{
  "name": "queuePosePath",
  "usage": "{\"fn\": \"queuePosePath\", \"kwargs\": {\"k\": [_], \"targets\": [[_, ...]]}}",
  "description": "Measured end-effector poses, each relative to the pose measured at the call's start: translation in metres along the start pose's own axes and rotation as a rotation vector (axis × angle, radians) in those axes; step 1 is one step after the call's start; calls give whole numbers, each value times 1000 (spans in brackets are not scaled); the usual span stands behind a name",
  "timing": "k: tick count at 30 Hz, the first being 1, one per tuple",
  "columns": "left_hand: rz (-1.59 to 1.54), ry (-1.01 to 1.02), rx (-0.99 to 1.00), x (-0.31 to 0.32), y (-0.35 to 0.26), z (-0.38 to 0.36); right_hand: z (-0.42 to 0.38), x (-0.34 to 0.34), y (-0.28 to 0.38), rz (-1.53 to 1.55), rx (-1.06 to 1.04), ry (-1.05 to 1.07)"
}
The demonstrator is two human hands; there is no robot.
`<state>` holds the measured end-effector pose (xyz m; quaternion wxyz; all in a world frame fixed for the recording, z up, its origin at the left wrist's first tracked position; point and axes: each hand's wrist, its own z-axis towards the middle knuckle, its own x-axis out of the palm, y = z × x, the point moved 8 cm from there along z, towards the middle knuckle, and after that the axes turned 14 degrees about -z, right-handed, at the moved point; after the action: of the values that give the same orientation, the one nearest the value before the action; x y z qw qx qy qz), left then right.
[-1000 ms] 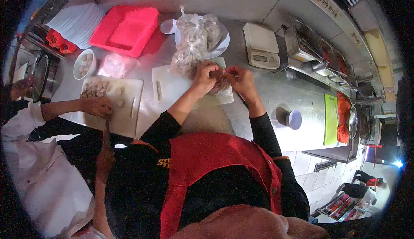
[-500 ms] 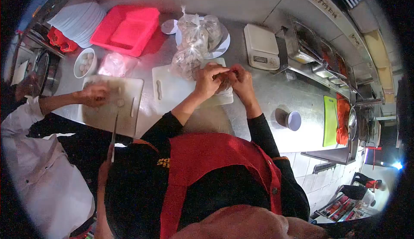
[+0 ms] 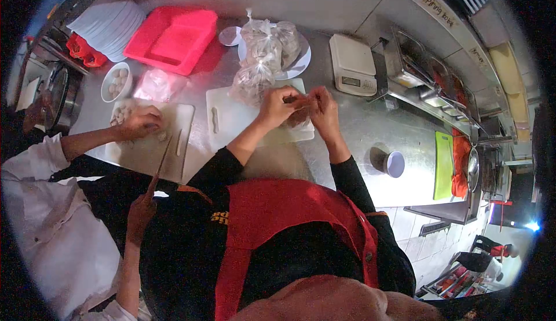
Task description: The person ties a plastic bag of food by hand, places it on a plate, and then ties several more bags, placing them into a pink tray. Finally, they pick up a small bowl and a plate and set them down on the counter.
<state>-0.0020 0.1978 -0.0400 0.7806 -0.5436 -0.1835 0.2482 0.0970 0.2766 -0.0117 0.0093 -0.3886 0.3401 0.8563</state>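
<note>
Over the right end of a white cutting board (image 3: 231,125), my left hand (image 3: 280,105) pinches the top of a clear plastic bag (image 3: 299,119) with brownish contents. My right hand (image 3: 324,111) closes on the same bag's top from the other side, fingertips near those of my left. Just left of and beyond my hands, knotted clear bags (image 3: 255,77) of similar contents lie partly on the board and partly on a white plate (image 3: 302,60).
At left a co-worker's hand (image 3: 141,123) works on another cutting board (image 3: 184,125), with a knife (image 3: 162,164) in their other hand. Beyond lie a bowl of balls (image 3: 116,82) and a pink tray (image 3: 171,38). A scale (image 3: 353,63) and a small cup (image 3: 395,163) are at right.
My hands have moved slightly apart at the bag's top, my right hand a little lower. The co-worker's hand has shifted over the board, and their knife hand has come further into view.
</note>
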Motion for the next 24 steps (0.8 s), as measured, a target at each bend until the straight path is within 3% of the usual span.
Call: {"fn": "queuePosePath", "kwargs": {"k": [2,4,6,9,12,13,15,16,19,22,24], "targets": [[-420,54,-167,3,6,5,3,-4,14,-23,-74,19],[-314,135,-220,0,7,5,2,-5,25,-44,-151,37],[46,220,119,0,-17,7,0,-4,30,-178,-175,66],[236,222,113,3,-21,3,1,-10,38,-281,-257,-9],[193,77,280,7,-26,-8,4,-11,39,-236,-241,40],[143,75,198,5,-31,-9,6,-13,42,-233,-248,42],[167,29,296,4,-20,-12,12,-26,45,22,-188,12],[191,-7,394,4,-21,-15,15,-32,54,22,-193,15],[147,-45,436,2,-25,-16,18,-34,61,-56,-104,107],[257,-75,401,7,-21,-14,8,-13,39,-226,-170,117],[265,-74,396,8,-20,-17,-1,-6,40,-341,-490,37]]}}
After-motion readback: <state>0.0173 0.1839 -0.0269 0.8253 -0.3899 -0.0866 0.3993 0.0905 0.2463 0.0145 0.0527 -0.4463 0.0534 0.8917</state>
